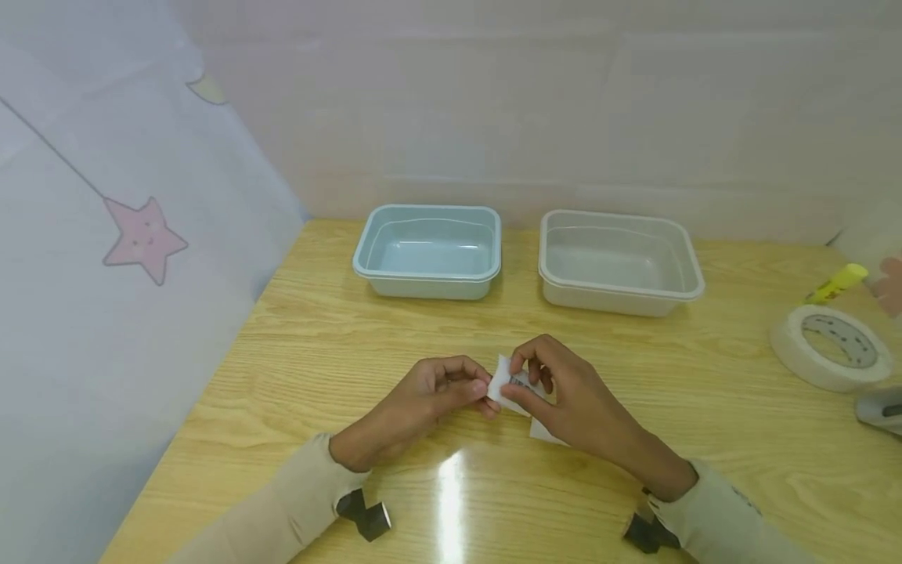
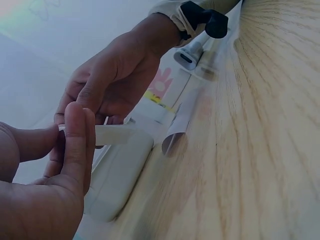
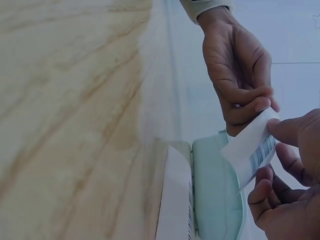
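Between both hands, above the table, is a small white paper label (image 1: 499, 382) with a printed barcode, which faces the right wrist camera (image 3: 263, 151). My left hand (image 1: 433, 395) pinches its left edge between thumb and fingertips. With thumb and fingers my right hand (image 1: 574, 395) holds the printed part from the other side. A second white barcode label (image 3: 175, 197) lies curled on the table below the right hand, partly covered by that hand in the head view.
Toward the back of the wooden table (image 1: 296, 345) stand a light blue tub (image 1: 430, 288) and a grey-white tub (image 1: 609, 300). At the right are a roll of white tape (image 1: 796, 352), a yellow highlighter (image 1: 838, 283) and a grey object (image 1: 877, 411) cut off by the frame.
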`<state>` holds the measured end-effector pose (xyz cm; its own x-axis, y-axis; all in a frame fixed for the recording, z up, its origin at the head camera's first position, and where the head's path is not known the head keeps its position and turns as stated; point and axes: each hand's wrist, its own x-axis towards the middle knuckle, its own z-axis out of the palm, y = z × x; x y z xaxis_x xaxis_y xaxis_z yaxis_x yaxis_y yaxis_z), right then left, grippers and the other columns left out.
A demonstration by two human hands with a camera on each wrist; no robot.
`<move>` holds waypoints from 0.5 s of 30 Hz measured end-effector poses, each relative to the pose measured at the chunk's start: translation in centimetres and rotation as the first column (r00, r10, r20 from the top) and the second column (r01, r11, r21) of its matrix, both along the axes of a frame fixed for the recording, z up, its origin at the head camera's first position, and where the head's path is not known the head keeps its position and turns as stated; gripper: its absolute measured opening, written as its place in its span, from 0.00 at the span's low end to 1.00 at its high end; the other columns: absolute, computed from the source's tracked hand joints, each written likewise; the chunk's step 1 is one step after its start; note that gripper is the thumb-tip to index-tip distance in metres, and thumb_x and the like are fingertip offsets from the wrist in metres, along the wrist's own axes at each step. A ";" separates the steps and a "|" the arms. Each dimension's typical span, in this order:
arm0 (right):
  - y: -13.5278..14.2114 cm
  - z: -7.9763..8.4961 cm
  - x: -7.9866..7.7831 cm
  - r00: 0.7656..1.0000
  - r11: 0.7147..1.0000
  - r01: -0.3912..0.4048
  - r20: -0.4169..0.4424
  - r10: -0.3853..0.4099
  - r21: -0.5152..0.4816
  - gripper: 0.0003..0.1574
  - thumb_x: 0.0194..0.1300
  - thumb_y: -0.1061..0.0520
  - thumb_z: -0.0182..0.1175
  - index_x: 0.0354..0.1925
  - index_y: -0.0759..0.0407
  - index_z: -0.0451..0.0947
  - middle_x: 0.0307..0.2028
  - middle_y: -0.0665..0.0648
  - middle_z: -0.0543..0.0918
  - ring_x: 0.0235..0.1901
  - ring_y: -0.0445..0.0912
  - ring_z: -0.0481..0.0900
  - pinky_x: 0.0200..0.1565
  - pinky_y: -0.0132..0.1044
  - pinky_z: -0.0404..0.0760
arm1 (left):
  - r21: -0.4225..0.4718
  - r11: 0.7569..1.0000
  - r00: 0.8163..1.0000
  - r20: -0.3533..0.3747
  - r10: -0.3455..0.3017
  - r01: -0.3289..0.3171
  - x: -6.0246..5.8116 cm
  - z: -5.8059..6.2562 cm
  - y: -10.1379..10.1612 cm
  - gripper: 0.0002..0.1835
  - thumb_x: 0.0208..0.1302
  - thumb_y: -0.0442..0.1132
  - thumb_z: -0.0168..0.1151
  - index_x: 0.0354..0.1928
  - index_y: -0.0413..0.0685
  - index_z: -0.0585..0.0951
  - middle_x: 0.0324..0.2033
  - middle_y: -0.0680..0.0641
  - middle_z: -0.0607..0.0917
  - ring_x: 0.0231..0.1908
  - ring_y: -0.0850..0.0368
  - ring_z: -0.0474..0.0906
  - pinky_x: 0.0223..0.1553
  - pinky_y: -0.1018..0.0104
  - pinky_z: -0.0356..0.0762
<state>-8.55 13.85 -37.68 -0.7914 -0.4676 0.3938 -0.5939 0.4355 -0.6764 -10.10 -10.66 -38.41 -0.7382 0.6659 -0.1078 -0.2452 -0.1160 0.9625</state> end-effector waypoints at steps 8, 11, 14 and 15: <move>0.0 0.0 0.0 1.000 1.000 -0.020 0.011 0.021 -0.012 0.17 0.67 0.54 0.68 0.49 0.50 0.71 0.43 0.43 0.77 0.35 0.41 0.75 0.34 0.32 0.75 | 0.019 1.000 0.999 0.050 0.003 -0.004 0.2 -0.3 0.4 0.16 0.74 0.40 0.60 0.52 0.31 0.78 0.48 0.35 0.84 0.50 0.44 0.84 0.62 0.53 0.72; 0.0 0.0 0.0 1.000 1.000 -0.027 0.009 0.027 -0.014 0.17 0.67 0.55 0.68 0.49 0.51 0.71 0.46 0.43 0.78 0.37 0.39 0.75 0.35 0.32 0.77 | 0.032 0.999 0.999 0.043 -0.001 0.000 0.2 -0.4 0.5 0.15 0.74 0.40 0.60 0.51 0.32 0.78 0.47 0.34 0.85 0.50 0.44 0.84 0.62 0.55 0.72; 0.0 -0.1 -0.1 0.999 0.999 -0.035 0.009 0.036 -0.018 0.17 0.68 0.55 0.68 0.50 0.52 0.71 0.47 0.43 0.78 0.37 0.38 0.76 0.35 0.32 0.77 | 0.057 0.998 0.999 0.034 -0.009 0.007 0.2 -0.4 0.5 0.14 0.75 0.39 0.59 0.50 0.31 0.78 0.46 0.34 0.86 0.51 0.44 0.84 0.62 0.57 0.72; 0.0 -0.1 -0.1 0.999 0.999 -0.038 0.010 0.038 -0.018 0.16 0.68 0.55 0.67 0.50 0.51 0.71 0.48 0.43 0.78 0.37 0.38 0.76 0.35 0.32 0.78 | 0.067 0.998 0.999 0.035 -0.013 0.011 0.3 -0.5 0.6 0.14 0.75 0.38 0.58 0.50 0.31 0.78 0.46 0.34 0.86 0.51 0.43 0.84 0.63 0.57 0.71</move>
